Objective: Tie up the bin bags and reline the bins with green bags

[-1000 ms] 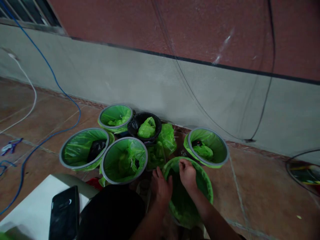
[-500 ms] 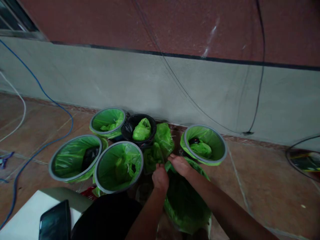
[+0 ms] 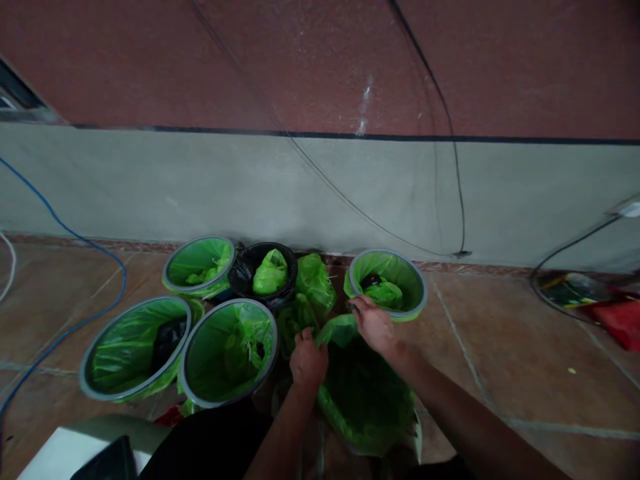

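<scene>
My left hand is closed, its fingertips bent down beside the green plastic bags; whatever it pinches is hidden. Farther right, my right hand is closed too, with something small and dark at its fingertips that I cannot make out. Below and between both hands stands a bin lined with a green bag, its inside dark. Behind my right hand is a grey-rimmed bin with a green liner, holding a bunched green bag. A filled green bag leans near the wall.
At the left are several lined bins, among them a large one, a nearer one, and a black-lined one holding a knotted bag. A phone lies on a white surface. A blue cable crosses the floor.
My hands have moved apart: the right one has risen away from the left. The view has shifted right and upward. The bins stand as before.
</scene>
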A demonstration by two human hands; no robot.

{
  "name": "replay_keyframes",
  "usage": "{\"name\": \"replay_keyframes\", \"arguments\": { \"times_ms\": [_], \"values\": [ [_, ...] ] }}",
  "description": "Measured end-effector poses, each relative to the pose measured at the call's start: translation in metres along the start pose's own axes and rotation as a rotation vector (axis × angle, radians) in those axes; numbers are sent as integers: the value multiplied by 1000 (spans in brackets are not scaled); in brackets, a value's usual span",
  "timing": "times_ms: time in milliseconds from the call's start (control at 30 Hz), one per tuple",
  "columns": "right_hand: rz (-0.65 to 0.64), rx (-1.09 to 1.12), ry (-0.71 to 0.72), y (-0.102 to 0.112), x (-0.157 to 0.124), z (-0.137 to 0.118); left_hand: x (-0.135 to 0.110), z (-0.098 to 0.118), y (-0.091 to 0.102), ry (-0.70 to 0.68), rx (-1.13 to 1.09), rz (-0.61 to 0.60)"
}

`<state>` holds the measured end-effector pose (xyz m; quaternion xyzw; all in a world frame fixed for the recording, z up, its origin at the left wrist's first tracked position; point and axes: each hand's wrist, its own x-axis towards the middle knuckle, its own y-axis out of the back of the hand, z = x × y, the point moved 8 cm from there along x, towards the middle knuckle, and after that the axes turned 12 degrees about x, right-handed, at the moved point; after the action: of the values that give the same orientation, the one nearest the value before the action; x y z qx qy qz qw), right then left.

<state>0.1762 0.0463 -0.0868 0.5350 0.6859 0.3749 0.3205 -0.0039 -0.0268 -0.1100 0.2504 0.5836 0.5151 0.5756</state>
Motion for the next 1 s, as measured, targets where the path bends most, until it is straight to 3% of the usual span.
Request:
{"name": "replay_keyframes", "arguments": {
  "times_ms": [100, 200, 300, 567, 700, 833, 933, 1000],
  "values": [
    [51, -134, -168, 30, -10, 54, -8, -5, 9, 21, -19, 12],
    [-54, -205, -182, 32, -18, 85, -14, -5, 10, 3, -29, 5],
    [-142, -244, -166, 23, -20, 95, -17, -3, 9, -20, -20, 7],
    [-138, -202, -149, 25, -9, 105, -20, 3, 16, -75, -18, 29],
    [-109, -211, -141, 45, -7, 95, -22, 5, 23, -74, -18, 42],
    [-79, -244, -112, 72, -13, 67, -23, 10, 41, -92, -117, 114],
    [-72, -278, -32, 80, -36, 32, -24, 10, 52, -70, -421, 108],
    [-90, -287, 25, 74, -64, 4, -27, 8, 53, -29, -751, 14]
  ]
}}
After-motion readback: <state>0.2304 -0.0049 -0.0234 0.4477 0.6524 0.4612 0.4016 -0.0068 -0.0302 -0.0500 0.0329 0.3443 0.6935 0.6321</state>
